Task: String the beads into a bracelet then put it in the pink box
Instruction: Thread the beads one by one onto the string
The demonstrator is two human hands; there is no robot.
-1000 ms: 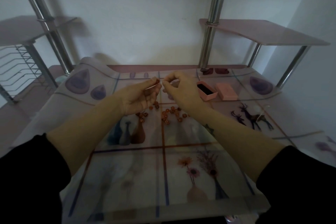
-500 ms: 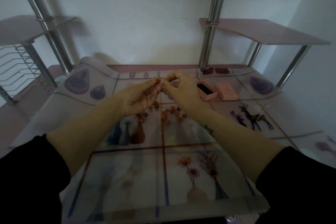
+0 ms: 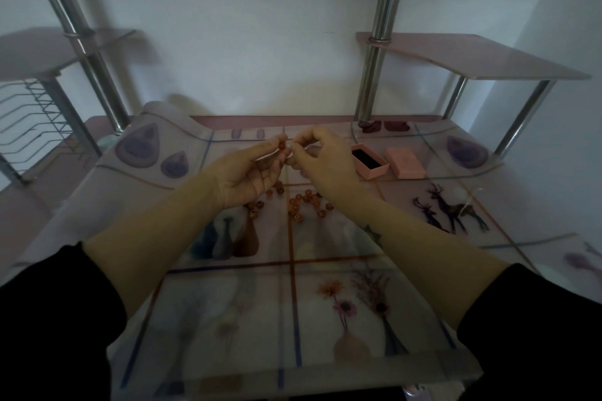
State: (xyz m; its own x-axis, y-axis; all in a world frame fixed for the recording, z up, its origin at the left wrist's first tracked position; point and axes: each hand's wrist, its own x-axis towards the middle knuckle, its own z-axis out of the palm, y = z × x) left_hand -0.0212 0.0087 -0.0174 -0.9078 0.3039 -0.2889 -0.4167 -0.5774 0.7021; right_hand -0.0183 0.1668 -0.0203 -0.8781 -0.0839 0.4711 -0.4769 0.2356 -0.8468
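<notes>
Both forearms reach forward over the tabletop [image 3: 293, 319], black sleeves pushed back to the elbows, and the hands meet in the air above its far half. The left hand [image 3: 250, 169] is turned palm up, its thumb and forefinger pinching one orange bead [image 3: 282, 143], the other fingers loosely curled. The right hand [image 3: 322, 163] faces it with the back upward, thumb and forefinger tips pressed together just beside that bead; whether a string lies between them cannot be told. The loose beads [image 3: 301, 205] are scattered on the tabletop's middle, below the wrists. The pink box [image 3: 369, 162] stands open near the far right corner, dark inside, its lid [image 3: 405, 163] just beside it. A printed cover of vases, flowers and deer drapes the surface; chrome posts [image 3: 379, 32] carry a pink shelf [image 3: 482, 58] against a pale wall.
</notes>
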